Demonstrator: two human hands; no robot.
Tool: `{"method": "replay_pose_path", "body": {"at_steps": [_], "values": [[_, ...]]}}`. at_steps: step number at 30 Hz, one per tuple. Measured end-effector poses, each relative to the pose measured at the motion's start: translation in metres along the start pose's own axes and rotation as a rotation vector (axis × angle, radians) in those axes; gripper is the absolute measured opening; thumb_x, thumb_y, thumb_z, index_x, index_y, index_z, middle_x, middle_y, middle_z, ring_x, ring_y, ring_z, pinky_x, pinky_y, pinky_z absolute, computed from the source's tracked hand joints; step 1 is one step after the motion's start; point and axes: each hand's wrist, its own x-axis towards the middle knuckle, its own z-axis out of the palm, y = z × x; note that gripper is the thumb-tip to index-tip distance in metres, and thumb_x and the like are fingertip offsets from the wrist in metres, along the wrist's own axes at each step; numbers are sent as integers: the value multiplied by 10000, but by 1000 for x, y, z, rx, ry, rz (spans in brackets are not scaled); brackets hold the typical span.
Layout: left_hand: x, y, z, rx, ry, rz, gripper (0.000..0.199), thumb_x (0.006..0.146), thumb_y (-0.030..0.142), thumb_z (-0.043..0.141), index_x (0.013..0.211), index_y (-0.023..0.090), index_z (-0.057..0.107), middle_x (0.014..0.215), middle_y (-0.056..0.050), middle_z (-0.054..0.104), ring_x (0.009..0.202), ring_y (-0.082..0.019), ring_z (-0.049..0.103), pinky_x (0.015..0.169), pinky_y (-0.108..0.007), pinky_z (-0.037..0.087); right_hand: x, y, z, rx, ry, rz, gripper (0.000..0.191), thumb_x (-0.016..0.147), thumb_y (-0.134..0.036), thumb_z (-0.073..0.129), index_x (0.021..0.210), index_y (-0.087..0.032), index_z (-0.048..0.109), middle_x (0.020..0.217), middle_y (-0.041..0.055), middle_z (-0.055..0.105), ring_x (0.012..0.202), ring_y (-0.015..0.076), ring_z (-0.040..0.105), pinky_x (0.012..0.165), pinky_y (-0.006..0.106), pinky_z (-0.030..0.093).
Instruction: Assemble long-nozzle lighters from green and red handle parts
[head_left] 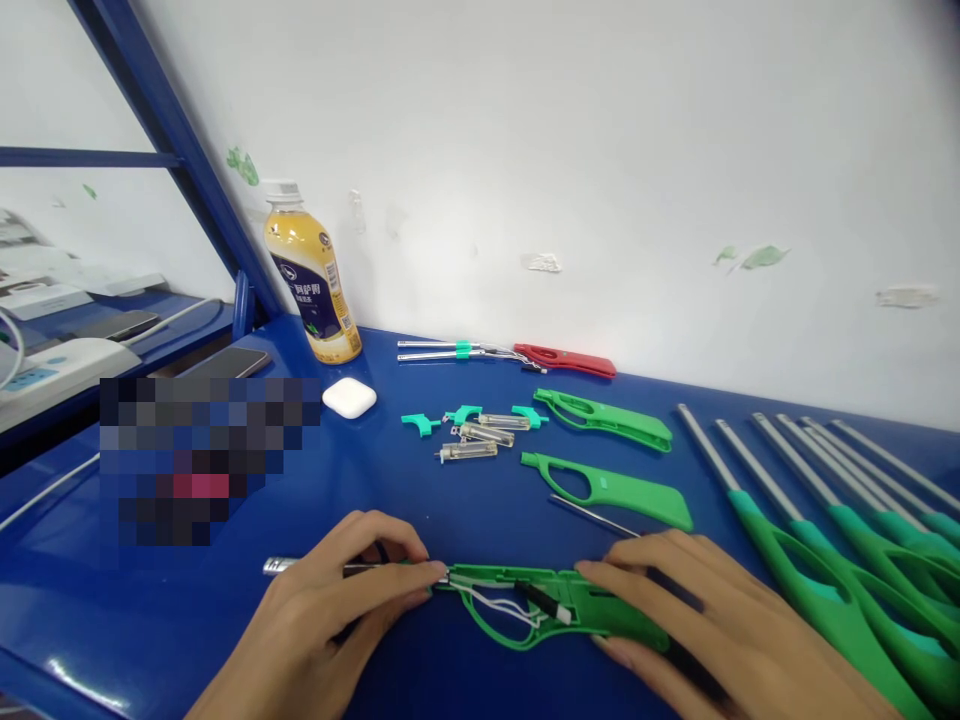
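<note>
My left hand pinches the front of a lighter's metal tube, where it meets the nose of an open green lighter shell. White wires and a black part with a white tip lie in this shell. The fingers of my right hand are closed on its wide handle end. A thin metal rod runs under that hand; its far end is hidden. Beyond are two more green half shells.
Clear fuel tanks and teal triggers lie mid-table. Several assembled lighters line the right side. A red shell and wired tubes lie near the wall. A bottle, white case and phone stand left.
</note>
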Motion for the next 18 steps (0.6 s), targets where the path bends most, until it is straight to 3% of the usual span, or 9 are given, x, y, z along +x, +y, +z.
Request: {"method": "replay_pose_path", "body": {"at_steps": [10,14,18], "values": [[-6,-3,4,-27,-25,-19,314,1100,206,573,1228,400,783,1126,37,730,775,-66,728,695,-123,563,4,-2,-3,-5,-13,-7,418,1184,-430,372,1226,-289,763,1068,4,834,925,183,829,803,309,664],[-6,-3,11,1,41,-11,319,1123,219,519,1162,369,798,1111,22,724,753,-71,719,657,-134,538,7,-2,-4,-12,-19,-19,408,1187,-415,359,1230,-281,742,1075,1,829,922,188,829,795,332,665],[-7,-4,12,11,20,3,332,1126,213,515,1186,381,795,1139,21,721,784,-72,730,676,-136,535,8,-2,-4,2,-12,-8,392,1184,-441,378,1226,-285,735,1070,-3,827,923,185,828,782,326,661]]}}
